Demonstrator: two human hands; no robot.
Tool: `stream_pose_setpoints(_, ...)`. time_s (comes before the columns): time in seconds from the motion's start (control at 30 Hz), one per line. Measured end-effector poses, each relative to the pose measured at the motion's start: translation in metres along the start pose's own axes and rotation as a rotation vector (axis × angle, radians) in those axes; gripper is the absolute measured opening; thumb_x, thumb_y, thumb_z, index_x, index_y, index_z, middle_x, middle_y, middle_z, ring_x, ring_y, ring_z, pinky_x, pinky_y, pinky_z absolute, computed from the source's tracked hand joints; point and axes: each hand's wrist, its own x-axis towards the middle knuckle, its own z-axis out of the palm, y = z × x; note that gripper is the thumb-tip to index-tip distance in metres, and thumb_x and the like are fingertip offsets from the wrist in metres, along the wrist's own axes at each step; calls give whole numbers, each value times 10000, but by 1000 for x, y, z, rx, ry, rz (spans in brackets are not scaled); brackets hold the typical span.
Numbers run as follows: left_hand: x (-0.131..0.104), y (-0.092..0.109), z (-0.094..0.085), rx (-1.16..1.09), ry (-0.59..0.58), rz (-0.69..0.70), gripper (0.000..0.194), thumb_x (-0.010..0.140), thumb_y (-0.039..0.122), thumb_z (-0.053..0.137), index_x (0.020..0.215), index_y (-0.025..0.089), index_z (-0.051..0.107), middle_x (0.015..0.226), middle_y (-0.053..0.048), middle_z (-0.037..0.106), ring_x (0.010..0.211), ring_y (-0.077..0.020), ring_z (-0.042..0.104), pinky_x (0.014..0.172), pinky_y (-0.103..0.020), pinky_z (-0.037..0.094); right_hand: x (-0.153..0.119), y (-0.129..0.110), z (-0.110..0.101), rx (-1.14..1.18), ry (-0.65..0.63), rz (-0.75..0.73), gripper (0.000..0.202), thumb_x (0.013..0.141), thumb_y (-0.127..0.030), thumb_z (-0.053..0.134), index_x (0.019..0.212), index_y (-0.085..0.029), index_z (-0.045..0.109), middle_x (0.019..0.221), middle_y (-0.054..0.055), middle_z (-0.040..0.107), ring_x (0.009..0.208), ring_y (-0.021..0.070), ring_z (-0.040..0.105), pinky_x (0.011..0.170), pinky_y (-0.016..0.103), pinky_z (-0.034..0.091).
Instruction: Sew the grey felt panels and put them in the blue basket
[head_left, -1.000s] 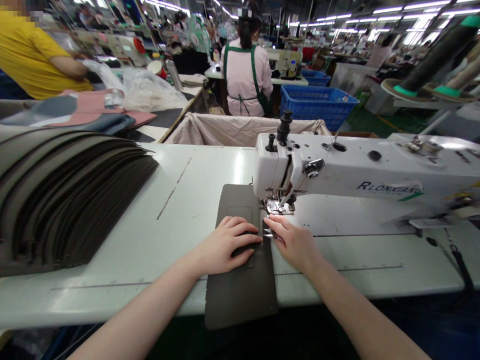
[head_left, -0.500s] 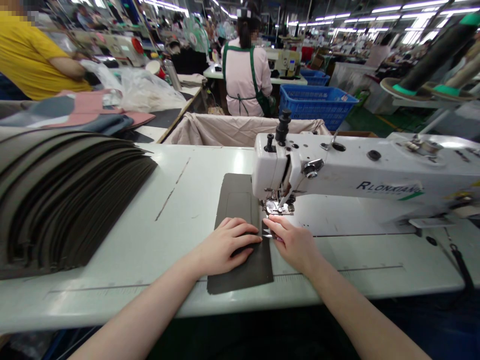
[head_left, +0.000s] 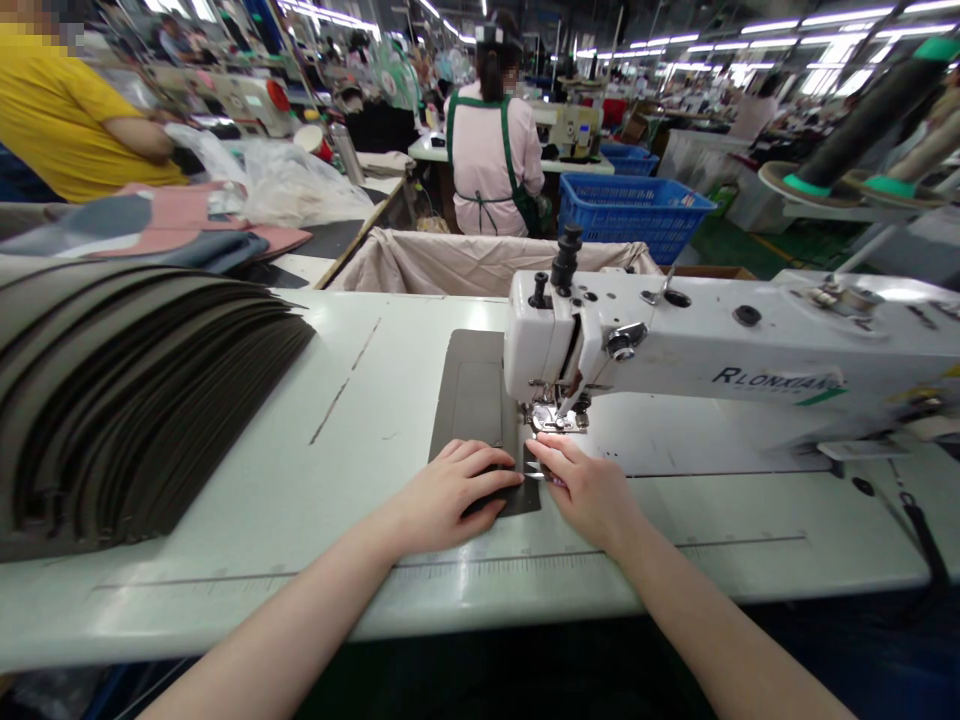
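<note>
A dark grey panel (head_left: pixel 471 390), with a stitched or pressed outline on it, lies on the table with its right edge at the presser foot (head_left: pixel 553 415) of a white sewing machine (head_left: pixel 675 340). Flat on the near part of the panel rests my left hand (head_left: pixel 457 495), fingers spread and pointing right. My right hand (head_left: pixel 589 485) is closed around small scissors (head_left: pixel 535 473), whose blade tips stick out to the left. Its fingertips touch the panel's right edge just in front of the foot. Most of the scissors are hidden in the palm.
A thick stack of similar dark panels (head_left: pixel 135 410) stands on the left of the table (head_left: pixel 360 400). Behind the table hangs a beige cloth-lined bin (head_left: pixel 450 262). Beyond are a blue crate (head_left: pixel 634 205), a person in a green apron and another in yellow. Thread cones (head_left: pixel 862 130) rise at right.
The panel has slid away from me past the presser foot, so its near edge now lies close to my hands. Both hands have stayed almost where they were.
</note>
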Motion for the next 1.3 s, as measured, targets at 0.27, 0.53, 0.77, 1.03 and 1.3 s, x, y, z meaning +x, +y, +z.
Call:
stream_pose_setpoints(0.27,0,-3,1,15,22,-25,367,946,215,483,1305,286,513,1241,-45,540,1109,-227,486,968,-398,375,0,0,0,5,1,-2,517,902,-128,488,1392,-291,470,1430,0,482,1208,187,537,956,308,494)
stream_pose_setpoints(0.53,2,-7,5,48,78,-84,368,941,200,477,1301,265,512,1257,-55,549,1126,-248,498,962,-420,397,0,0,1,7,0,1,527,899,-130,489,1399,-294,465,1433,-5,479,1189,190,551,975,313,487)
stream_pose_setpoints(0.77,3,-11,13,107,137,-155,452,953,232,489,1399,278,428,1396,-58,478,1248,-270,445,1030,-464,382,0,1,3,-8,-8,14,551,882,-113,484,1402,-294,464,1438,7,473,1163,196,571,959,315,497)
stream_pose_setpoints(1.03,6,-18,20,221,114,-198,586,983,389,464,1502,254,229,1543,-41,271,1429,-246,219,1179,-476,217,0,0,2,5,3,8,522,887,-118,485,1378,-295,488,1431,0,481,1162,193,572,978,316,485)
stream_pose_setpoints(1.3,6,-17,19,241,103,-199,596,990,407,436,1512,253,193,1554,-50,233,1437,-255,189,1185,-487,191,0,1,3,15,15,8,524,877,-107,488,1366,-296,501,1425,4,488,1159,192,575,962,315,494)
